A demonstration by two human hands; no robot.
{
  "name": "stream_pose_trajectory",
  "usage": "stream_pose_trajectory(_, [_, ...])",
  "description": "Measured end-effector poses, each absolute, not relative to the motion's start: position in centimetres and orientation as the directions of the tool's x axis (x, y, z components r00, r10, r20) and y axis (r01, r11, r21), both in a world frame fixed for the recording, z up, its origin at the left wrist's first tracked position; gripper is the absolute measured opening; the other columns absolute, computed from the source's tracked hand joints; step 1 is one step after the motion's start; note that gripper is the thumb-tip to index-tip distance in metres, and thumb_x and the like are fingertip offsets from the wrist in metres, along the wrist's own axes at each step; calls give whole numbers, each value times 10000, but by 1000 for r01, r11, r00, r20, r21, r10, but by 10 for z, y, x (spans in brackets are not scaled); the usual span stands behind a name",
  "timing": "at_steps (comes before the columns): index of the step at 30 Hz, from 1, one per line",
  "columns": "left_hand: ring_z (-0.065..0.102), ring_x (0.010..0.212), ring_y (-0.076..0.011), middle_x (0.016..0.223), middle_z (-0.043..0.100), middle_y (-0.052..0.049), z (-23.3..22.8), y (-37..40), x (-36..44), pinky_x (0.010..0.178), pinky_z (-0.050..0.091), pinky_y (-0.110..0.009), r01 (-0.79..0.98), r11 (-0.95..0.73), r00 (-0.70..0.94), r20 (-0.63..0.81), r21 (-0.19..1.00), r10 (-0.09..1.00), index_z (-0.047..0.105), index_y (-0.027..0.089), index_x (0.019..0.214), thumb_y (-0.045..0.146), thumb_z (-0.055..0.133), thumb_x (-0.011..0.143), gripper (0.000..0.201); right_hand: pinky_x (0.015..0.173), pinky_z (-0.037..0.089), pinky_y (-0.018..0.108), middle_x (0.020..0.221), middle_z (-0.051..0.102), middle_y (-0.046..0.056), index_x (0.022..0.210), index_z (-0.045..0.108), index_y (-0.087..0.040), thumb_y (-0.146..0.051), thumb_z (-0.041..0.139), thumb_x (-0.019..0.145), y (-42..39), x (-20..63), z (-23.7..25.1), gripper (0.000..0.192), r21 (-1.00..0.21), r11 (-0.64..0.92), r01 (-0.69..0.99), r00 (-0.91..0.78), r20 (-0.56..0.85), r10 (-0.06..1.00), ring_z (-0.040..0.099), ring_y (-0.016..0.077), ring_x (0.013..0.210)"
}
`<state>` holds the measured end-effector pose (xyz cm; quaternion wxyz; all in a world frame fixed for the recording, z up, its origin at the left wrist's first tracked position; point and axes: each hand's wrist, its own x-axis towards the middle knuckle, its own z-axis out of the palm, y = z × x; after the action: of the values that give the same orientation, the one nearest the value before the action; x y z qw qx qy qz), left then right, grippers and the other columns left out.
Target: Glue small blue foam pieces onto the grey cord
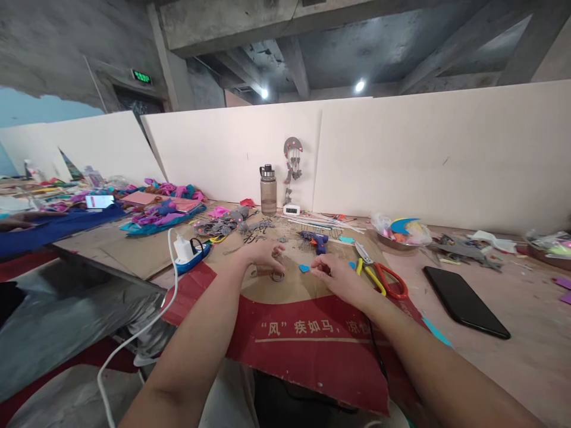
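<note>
My left hand (264, 254) is over the cardboard, thumb and fingers apart. Just below its thumb lies a small grey ring-shaped piece (277, 277). My right hand (333, 273) has its fingers curled and closed, the tips beside a small blue piece (304, 268); whether they touch it or hold something tiny is not clear. Beyond that hand lies a blue glue gun (314, 240). Scissors (364, 252) and yellow-and-red-handled tools lie right of it. Under both hands is a cardboard sheet (312, 348) with a red printed part.
A water bottle (268, 193) and small clock (291, 210) stand by the white board. Grey felt pieces (223, 223) lie at left behind a blue power strip (191, 260) with a white cable. A black phone (464, 301) and a filled bowl (404, 232) are right. Someone's arm shows far left.
</note>
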<state>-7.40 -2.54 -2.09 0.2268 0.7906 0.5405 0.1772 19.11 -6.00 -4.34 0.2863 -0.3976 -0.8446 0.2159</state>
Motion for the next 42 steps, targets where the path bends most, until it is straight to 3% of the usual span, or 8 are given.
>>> stream_pose_trajectory(4, [627, 828, -232, 904, 718, -72, -24, -27, -86, 700, 441, -286, 852, -203, 232, -1, 482, 973, 720, 172, 870, 344, 772, 557, 360, 668, 389, 284, 828, 617, 30, 859, 605, -191, -287, 530, 870, -60, 193, -43, 122, -530, 621, 577, -564, 292, 772, 542, 160, 749])
stream_pose_trajectory(11, [578, 715, -151, 829, 698, -64, -28, -13, -93, 631, 413, -250, 446, -173, -44, 215, 878, 976, 720, 146, 831, 560, 665, 696, 439, 696, 410, 293, 859, 651, 39, 877, 625, -191, -288, 516, 878, -63, 194, -39, 146, -530, 635, 562, -602, 264, 754, 573, 176, 786])
stream_pose_trajectory(14, [525, 605, -120, 707, 652, -33, -34, -3, -96, 581, 392, -242, 396, -166, -411, 336, 903, 848, 704, 131, 831, 511, 639, 729, 398, 710, 411, 299, 874, 661, 44, 890, 635, -188, -274, 506, 883, -63, 194, -39, 155, -518, 647, 560, -616, 261, 743, 575, 182, 801])
stream_pose_trajectory(18, [537, 607, -130, 700, 641, -32, -35, 8, -107, 606, 415, -257, 450, -111, -542, 370, 886, 754, 684, 122, 851, 355, 633, 743, 262, 719, 410, 297, 890, 665, 54, 896, 643, -177, -244, 510, 881, -62, 193, -39, 150, -505, 657, 559, -613, 282, 738, 573, 183, 812])
stream_pose_trajectory(23, [608, 955, -229, 998, 682, -102, -19, 22, -121, 850, 449, -344, 593, 5, -600, 438, 805, 669, 667, 149, 984, 276, 618, 764, 258, 708, 403, 284, 864, 648, 53, 890, 641, -171, -239, 524, 879, -63, 190, -38, 135, -490, 681, 544, -601, 338, 724, 563, 171, 786])
stream_pose_trajectory(27, [417, 1279, -384, 1306, 548, -193, -21, 30, -132, 992, 359, -500, 664, 252, -662, 397, 704, 636, 599, 160, 1183, 383, 649, 768, 474, 720, 413, 286, 876, 638, 54, 896, 629, -174, -242, 519, 886, -64, 189, -39, 130, -481, 695, 535, -591, 375, 714, 562, 169, 791])
stream_pose_trajectory(35, [467, 1245, -382, 1227, 625, -170, -59, 46, -148, 1006, 348, -480, 684, 358, -629, 266, 636, 731, 624, 189, 1147, 347, 697, 738, 445, 732, 429, 290, 913, 611, 42, 917, 599, -195, -213, 494, 899, -78, 183, -40, 107, -486, 698, 525, -595, 377, 710, 570, 162, 813])
stream_pose_trajectory(42, [546, 1172, -344, 1125, 674, -141, -58, 52, -155, 964, 389, -425, 605, 311, -646, 223, 733, 730, 641, 185, 987, 277, 718, 681, 329, 750, 440, 292, 900, 596, 31, 914, 590, -203, -224, 486, 917, -80, 153, -21, 106, -483, 693, 536, -581, 385, 718, 551, 155, 808])
